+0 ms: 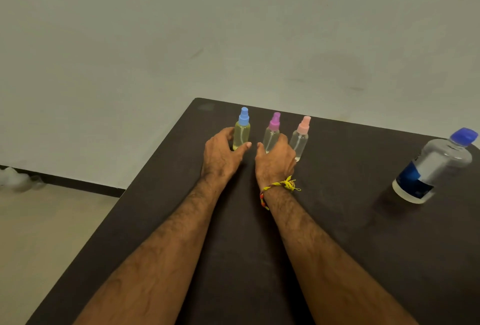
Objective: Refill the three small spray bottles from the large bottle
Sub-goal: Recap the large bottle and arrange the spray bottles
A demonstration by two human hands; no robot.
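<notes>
a: forearms first, both of ours stretched over the dark table (337, 259), which is the biggest thing here. one table, two hands.

b: next down in size?

a: large bottle (433, 166), one, blue cap on, standing well apart at the right edge, nobody touching it. we guess it's parked there until a small one is opened.

b: small ones?

a: three spray bottles in a row near the far edge, all upright, caps on: blue-capped bottle (241, 130) with yellowish liquid, purple-capped bottle (271, 132), pink-capped bottle (300, 137), the last two look clear.

b: hands?

a: left hand (220, 154) wraps the lower part of the blue-capped one, thumb across its front, so grasping it. right hand (275, 160) curls around the base of the purple-capped one, grasping too, just beside the pink. we read it as steadying or picking both up to uncap; nothing refilled yet by the look of it.

b: smallest?

a: one yellow thread bracelet (279, 186) on our right wrist.
</notes>
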